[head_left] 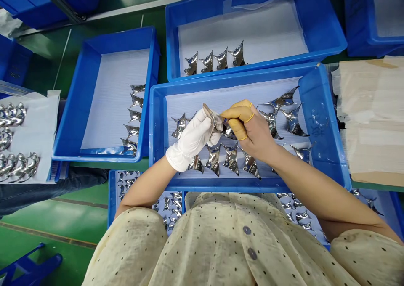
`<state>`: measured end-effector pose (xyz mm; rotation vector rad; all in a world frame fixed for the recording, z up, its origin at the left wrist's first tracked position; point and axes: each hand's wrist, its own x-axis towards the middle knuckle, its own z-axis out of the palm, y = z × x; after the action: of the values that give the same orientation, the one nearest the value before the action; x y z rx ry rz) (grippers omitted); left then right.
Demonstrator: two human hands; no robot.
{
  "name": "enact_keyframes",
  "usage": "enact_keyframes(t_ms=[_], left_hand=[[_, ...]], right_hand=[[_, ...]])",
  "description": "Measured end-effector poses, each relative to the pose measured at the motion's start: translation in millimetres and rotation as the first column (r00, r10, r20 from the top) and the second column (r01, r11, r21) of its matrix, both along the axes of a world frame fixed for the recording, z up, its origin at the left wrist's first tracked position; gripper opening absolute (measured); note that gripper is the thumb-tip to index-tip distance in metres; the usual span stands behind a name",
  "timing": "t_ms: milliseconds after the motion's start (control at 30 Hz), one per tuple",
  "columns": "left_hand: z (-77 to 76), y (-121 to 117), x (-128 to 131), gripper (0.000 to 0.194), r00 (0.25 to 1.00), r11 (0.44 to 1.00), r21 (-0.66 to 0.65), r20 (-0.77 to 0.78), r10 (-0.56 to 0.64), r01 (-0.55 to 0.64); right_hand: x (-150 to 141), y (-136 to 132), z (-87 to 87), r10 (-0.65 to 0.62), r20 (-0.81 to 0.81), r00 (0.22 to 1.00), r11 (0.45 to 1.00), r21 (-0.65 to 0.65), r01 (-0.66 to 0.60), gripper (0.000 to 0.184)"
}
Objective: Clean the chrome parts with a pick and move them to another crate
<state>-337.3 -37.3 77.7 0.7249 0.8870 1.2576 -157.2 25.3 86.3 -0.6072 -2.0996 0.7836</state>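
My left hand (192, 139), in a white glove, is closed on a curved shiny metal part (208, 112) and holds it tilted above the middle blue bin (252, 184). Yellow finger cots cover several fingers of my right hand (249, 124). Its fingers are pinched together against the part's right side; what they grip is small and mostly hidden, with a dark blue spot showing. Below both hands, chrome parts with pointed corners (231, 159) lie in rows on the bin's white lining. The hands hide some of them.
Behind stands another blue bin (328, 25) with a short row of chrome parts. A narrower bin (67, 109) at left holds a column of them. Curved chrome pieces (19, 164) lie on white sheeting at far left. Stacked cardboard and paper sheets (372, 122) are at right.
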Motion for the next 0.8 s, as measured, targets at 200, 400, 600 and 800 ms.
enact_keyframes(t_ms=[200,400,600,800], left_hand=[[-3.8,-2,3,0.052,0.999,0.997,-0.074,0.026,-0.031,0.033],[-5.9,-3,5,0.052,1.0,0.998,-0.066,0.027,0.006,-0.005],[-8.0,-3,4,0.046,0.998,1.0,-0.007,-0.062,0.009,-0.009],[-10.0,1,1,0.052,0.99,0.999,0.026,-0.134,0.041,-0.038]], right_hand=[[-4,-3,5.0,0.008,0.009,1.0,1.0,-0.008,-0.008,0.021],[-3,-4,3.7,0.012,0.013,1.0,1.0,-0.02,-0.011,0.023],[-3,-3,4.0,0.008,0.022,1.0,0.999,-0.047,-0.007,0.027],[-4,-8,6.8,0.058,0.04,0.997,0.997,-0.049,-0.056,0.029]])
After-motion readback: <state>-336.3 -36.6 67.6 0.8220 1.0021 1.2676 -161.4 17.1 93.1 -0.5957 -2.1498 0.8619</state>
